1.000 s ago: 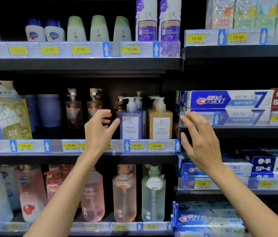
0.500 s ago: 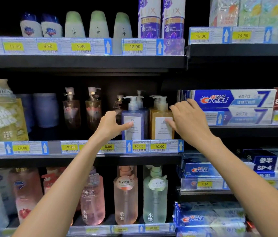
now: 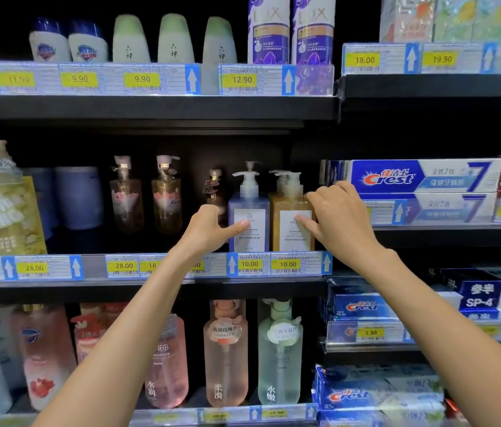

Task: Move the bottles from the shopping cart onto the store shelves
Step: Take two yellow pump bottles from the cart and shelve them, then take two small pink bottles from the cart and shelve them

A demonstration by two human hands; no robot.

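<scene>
Two square pump bottles stand side by side at the front of the middle shelf (image 3: 92,268). One is the purple bottle (image 3: 248,201) and the other, to its right, is the amber bottle (image 3: 286,202). My left hand (image 3: 207,231) grips the purple bottle from its left side, with the thumb lying across the white label. My right hand (image 3: 340,218) grips the amber bottle from its right side, with the thumb on that label and the fingers curled over its shoulder. More bottles of the same kind stand behind these two. The shopping cart is out of view.
Further left on the middle shelf are clear pump bottles (image 3: 166,195) and blue tubs (image 3: 78,197). Crest toothpaste boxes (image 3: 421,177) fill the shelves to the right. Tall pink and green pump bottles (image 3: 278,355) stand on the shelf below, and Lux bottles (image 3: 269,32) on the one above.
Both hands have moved inward from open air. The left has closed on the purple bottle's left side and the right on the amber bottle's right side. The camera has moved nearer the shelf.
</scene>
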